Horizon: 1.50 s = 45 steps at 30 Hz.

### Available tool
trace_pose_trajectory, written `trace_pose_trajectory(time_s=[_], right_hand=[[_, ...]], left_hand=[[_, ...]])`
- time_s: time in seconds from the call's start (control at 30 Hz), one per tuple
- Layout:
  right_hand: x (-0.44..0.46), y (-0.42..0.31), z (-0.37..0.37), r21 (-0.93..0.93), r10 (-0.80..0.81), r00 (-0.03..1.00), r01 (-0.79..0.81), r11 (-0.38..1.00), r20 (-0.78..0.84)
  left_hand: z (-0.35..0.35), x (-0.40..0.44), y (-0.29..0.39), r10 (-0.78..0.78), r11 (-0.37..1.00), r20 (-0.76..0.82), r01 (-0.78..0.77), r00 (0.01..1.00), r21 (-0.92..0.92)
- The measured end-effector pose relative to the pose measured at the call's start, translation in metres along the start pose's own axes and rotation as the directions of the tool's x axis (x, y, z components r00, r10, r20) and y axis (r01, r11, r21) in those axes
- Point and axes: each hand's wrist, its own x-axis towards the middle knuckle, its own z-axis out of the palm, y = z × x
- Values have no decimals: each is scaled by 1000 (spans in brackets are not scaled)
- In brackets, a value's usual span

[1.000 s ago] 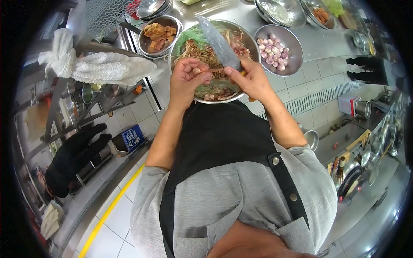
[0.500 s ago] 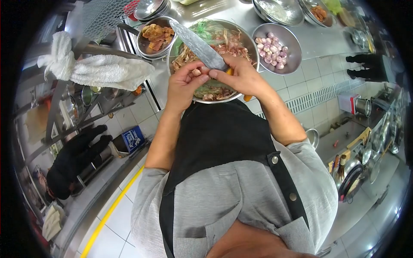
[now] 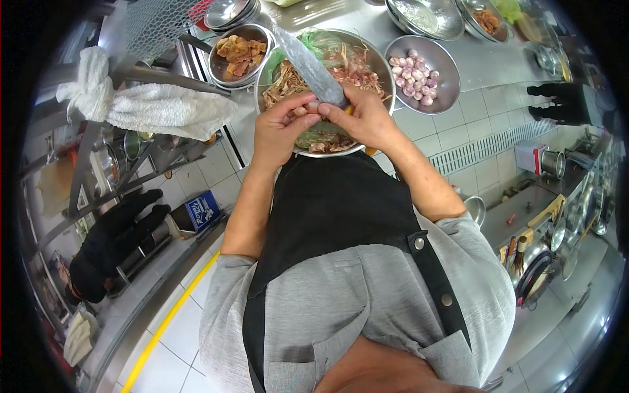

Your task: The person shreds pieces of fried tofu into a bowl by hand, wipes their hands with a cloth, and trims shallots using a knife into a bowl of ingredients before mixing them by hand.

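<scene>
"Two bare hands, brought together over the near part of one wide metal basin [image 3: 384,65]. State of each?"

"Left hand [image 3: 278,126]: fingers curled, pinching a small pinkish piece [image 3: 312,107], probably a shallot, though the fingertips cover most of it. Right hand [image 3: 368,118]: wrapped around the handle end of a knife [image 3: 311,71], thumb reaching across to the left fingertips."

"Knife, particulars?"

"One broad grey blade, slanting away from the person and to the left, above the basin; a bit of yellow handle shows at the right hand."

"Basin, contents?"

"Dry stalks and roots [image 3: 282,85], left side; reddish skins [image 3: 357,72], right side; a green plastic bag [image 3: 319,43] at the far side."

"Neighbouring items?"

"Right of the basin, one steel bowl [image 3: 447,62] of pink-and-white shallots [image 3: 414,77]. Left, just beside it, one bowl of brown chunks [image 3: 239,55]. All on a metal counter [image 3: 488,62]. Nearer the left edge, one knotted white towel [image 3: 164,110] hanging over a bar."

"Persons?"

"The wearer, in a black apron [image 3: 341,196] and grey shirt. One other figure in dark clothes [image 3: 108,245] far left; a pair of dark-clad legs [image 3: 557,105] far right."
</scene>
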Motion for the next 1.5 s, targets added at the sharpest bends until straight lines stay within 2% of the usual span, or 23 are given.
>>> trace_pose_trajectory(time_s=[0.1,0.2,0.3,0.5,0.53,0.6,0.7,0.83,0.9,1.0,1.03,1.1,1.2,1.27,1.4,1.5], right_hand=[[-1,2,-1,-27,63,997,-62,998,50],[-2,2,-3,-64,80,994,-76,995,68],[-4,-4,-5,-68,43,999,-42,997,16],[-8,-7,-12,-21,81,997,-81,996,-11],[-8,-7,-13,-22,81,997,-81,996,-11],[-8,-9,-16,15,181,983,-181,983,-19],[-7,-11,-19,101,212,976,-207,973,-39],[-5,2,-20,-11,133,989,-134,991,-67],[-4,-2,-20,-118,-24,1000,24,993,2],[-1,-22,-22,-49,77,993,-73,996,85],[1,-13,-18,-49,75,993,-71,996,85],[8,10,-8,8,-46,995,46,999,85],[7,8,-7,69,17,995,-24,997,97],[8,12,-7,40,55,991,-61,997,122],[6,1,-10,-10,157,974,-158,987,162],[3,9,-7,-61,82,993,-78,995,79]], left_hand=[[0,-1,-3,3,1000,-8,-3,1000,-14],[3,0,0,-26,997,-37,29,999,73],[11,3,7,5,996,-50,-1,999,93],[10,6,4,-10,1000,-28,10,1000,1],[9,7,0,35,998,-6,-35,999,-52],[8,9,-3,81,991,11,-79,997,-106],[4,10,-4,57,986,26,-52,998,-160],[2,8,-1,58,991,-1,-58,998,-123],[3,6,0,30,995,-3,-30,1000,-92],[3,7,1,-12,997,15,13,1000,-82],[4,7,1,-5,996,18,7,1000,-86],[4,7,2,3,996,18,-1,1000,-90],[2,6,0,1,997,23,1,1000,-82],[-2,5,-3,-14,1000,34,14,999,-14],[1,3,-1,-17,1000,42,17,999,-2],[9,2,3,-9,1000,7,9,1000,-23]])
